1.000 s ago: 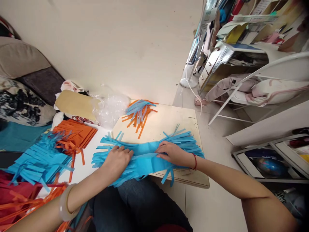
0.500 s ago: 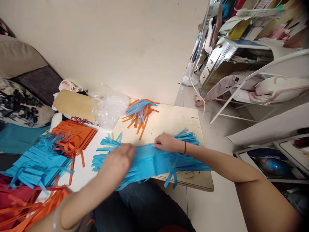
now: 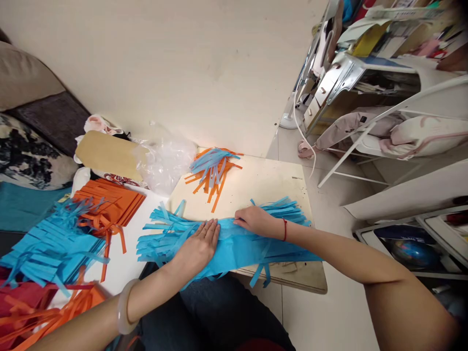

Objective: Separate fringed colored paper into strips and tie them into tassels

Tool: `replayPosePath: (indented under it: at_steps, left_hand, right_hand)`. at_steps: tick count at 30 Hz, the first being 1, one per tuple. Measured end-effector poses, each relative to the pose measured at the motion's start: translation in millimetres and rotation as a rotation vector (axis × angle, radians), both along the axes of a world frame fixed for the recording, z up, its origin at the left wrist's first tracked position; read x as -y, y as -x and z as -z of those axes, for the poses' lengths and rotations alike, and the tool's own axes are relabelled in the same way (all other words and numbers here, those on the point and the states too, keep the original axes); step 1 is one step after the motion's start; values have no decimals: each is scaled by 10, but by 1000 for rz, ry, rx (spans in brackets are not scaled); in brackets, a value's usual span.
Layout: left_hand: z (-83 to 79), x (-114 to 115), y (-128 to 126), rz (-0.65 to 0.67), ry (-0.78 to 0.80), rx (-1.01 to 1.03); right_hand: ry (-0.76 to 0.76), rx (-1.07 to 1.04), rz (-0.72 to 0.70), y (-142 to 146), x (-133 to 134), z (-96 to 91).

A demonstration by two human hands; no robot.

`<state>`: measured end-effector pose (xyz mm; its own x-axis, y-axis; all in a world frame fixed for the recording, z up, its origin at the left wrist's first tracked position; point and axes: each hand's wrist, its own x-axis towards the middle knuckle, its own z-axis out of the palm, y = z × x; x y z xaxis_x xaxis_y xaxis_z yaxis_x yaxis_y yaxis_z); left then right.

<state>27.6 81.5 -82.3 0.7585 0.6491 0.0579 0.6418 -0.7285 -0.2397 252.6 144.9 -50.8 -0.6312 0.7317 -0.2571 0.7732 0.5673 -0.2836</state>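
Blue fringed tissue paper (image 3: 234, 248) lies across the wooden board (image 3: 281, 183) in front of me, its cut strips fanning out at both ends. My left hand (image 3: 202, 242) rests flat on the paper left of its middle, fingers stretched out side by side. At the far edge of the uncut middle band, my right hand (image 3: 254, 220) pinches the paper between thumb and fingers. Behind it on the board sits a small orange and blue paper tassel (image 3: 212, 168).
To the left, a stack of orange fringed paper (image 3: 122, 200) and blue fringed sheets (image 3: 54, 248) lie on a white surface. A clear plastic bag (image 3: 168, 163) stands by the wall. Beyond the board at right are a white folding chair (image 3: 351, 152) and cluttered shelves.
My left hand has moved right along the blue paper, towards my right hand, and now lies flat. My right hand keeps its pinch at nearly the same spot.
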Motion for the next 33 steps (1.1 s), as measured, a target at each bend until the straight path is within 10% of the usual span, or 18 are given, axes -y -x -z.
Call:
replayPosePath:
  at_steps: [9, 25, 33]
  left_hand:
    - [-108, 143, -158, -36, -83, 8]
    - [213, 203, -257, 11, 17, 79]
    - [-2, 31, -303, -15, 48, 86]
  right_hand:
    - [-41, 11, -24, -21, -8, 69]
    - [-31, 39, -16, 5, -23, -37]
    - [-485, 21, -255, -51, 481, -26]
